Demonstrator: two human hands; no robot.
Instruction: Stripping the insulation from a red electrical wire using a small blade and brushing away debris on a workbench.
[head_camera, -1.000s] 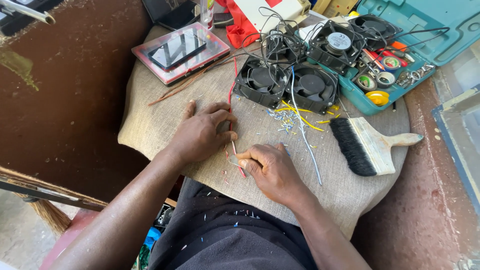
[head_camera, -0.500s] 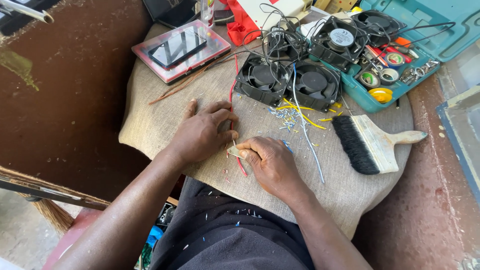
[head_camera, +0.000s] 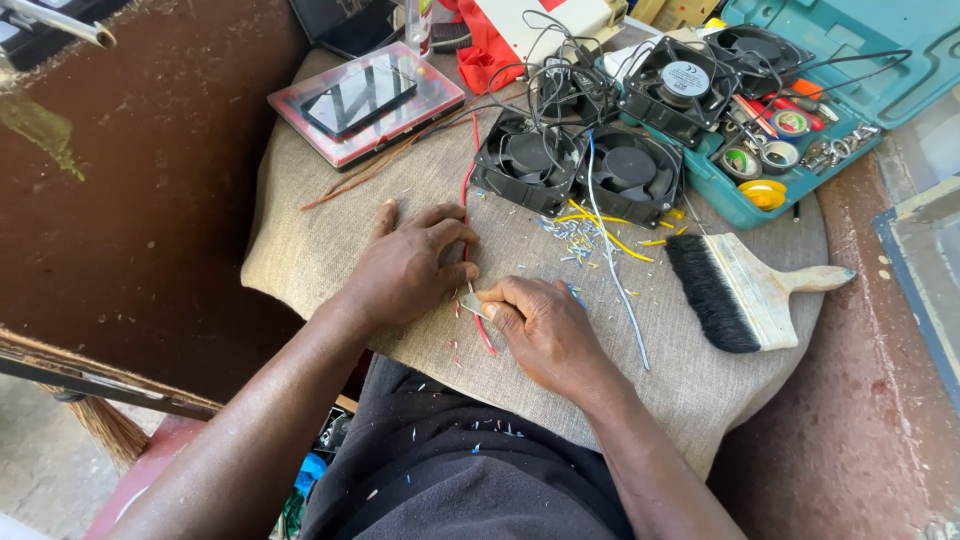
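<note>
Left hand (head_camera: 405, 268) and right hand (head_camera: 540, 325) are pinching a thin, limp red wire (head_camera: 468, 205) between pressed-together fingertips, likely light and best gripped near its stripped end.

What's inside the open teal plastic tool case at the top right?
The teal plastic tool case holds small round tins, a yellow tape roll, metal bits and a black square cooling fan. Whatever lies under the fan is hidden.

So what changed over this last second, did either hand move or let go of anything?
Hardly anything. Both hands stay together at the red wire: the left hand presses it to the cloth, the right hand keeps a small pale tool against it. The fans, brush and toolbox have not moved.
</note>
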